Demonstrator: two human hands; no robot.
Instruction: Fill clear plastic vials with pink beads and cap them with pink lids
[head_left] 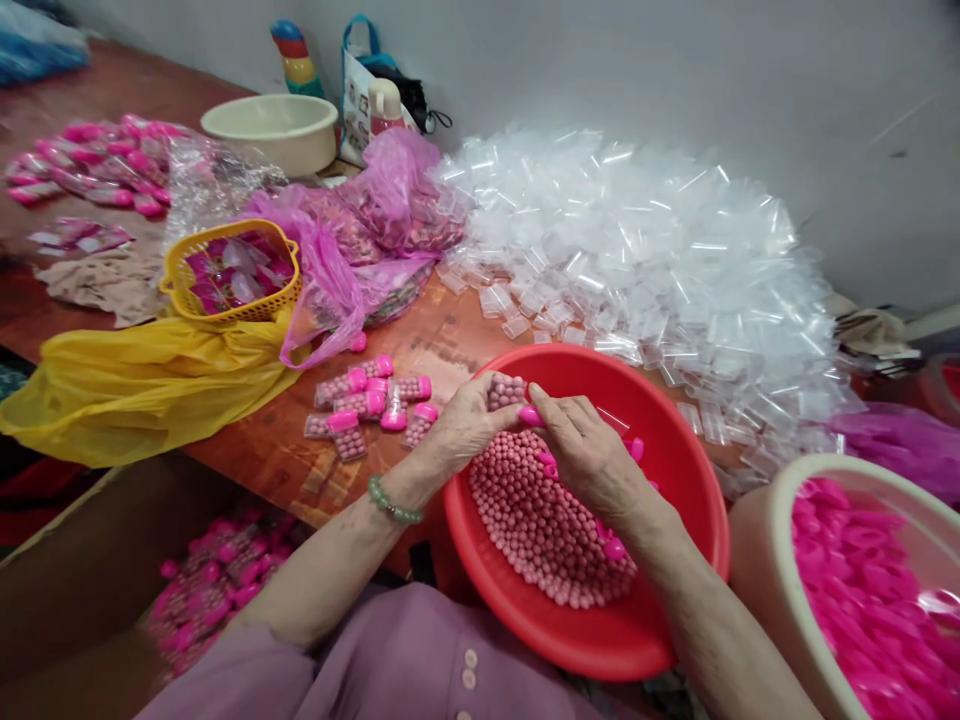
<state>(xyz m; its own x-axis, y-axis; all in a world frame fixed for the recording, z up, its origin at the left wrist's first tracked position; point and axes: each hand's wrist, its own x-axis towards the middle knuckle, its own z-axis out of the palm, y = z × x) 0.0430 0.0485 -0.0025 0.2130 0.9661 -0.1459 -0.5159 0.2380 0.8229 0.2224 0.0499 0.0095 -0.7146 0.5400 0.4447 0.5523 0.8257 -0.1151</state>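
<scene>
A small clear plastic container [507, 390] full of pink balls is between the fingers of my left hand [463, 420], above a red basin. My right hand [589, 445] pinches a bright pink cap [531, 416] close against that container; whether the cap is seated on it I cannot tell. Beneath both hands, the red basin [705, 520] contains a heap of loose pink balls [547, 530], with several more pink caps [615, 548] among them. Left of the basin lie several filled, pink-capped containers [364, 402] on the table.
Clear empty containers [637, 240] are piled against the wall. A cream tub [787, 490] of pink caps stands at right. A yellow basket [180, 265], yellow bag [142, 385] and pink bag [330, 290] lie left. Below the table edge, a cardboard box [67, 580] holds capped containers.
</scene>
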